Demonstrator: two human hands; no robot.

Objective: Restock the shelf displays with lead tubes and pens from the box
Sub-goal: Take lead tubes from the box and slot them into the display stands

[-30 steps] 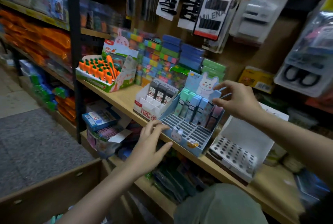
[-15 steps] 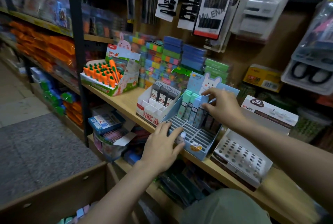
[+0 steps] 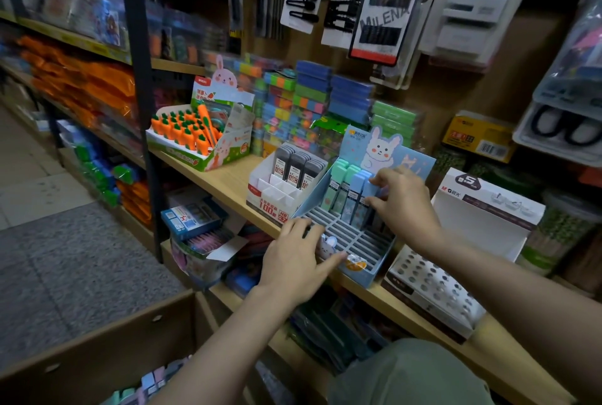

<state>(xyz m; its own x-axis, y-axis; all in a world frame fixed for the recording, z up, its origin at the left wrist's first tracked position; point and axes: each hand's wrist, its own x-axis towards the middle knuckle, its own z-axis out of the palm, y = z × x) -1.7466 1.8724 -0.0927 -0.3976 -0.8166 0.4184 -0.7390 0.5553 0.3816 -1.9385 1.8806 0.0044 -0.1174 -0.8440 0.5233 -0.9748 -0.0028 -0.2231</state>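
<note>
The right hand (image 3: 402, 202) is pinching a pale blue lead tube (image 3: 366, 196) between thumb and fingers, at the back row of the blue bunny display (image 3: 355, 241) on the wooden shelf (image 3: 228, 183). The left hand (image 3: 294, 261) is resting with straight, spread fingers on the display's front left corner, gripping nothing.

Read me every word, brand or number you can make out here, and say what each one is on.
"MILENA": hanging hair clip card
"M&G": white punched display box
"5": same box's flap
"100" and "HB 0.7": white lead tube display
Yellow box, carrot display and blue rabbit display: print too blurred to read.
</note>
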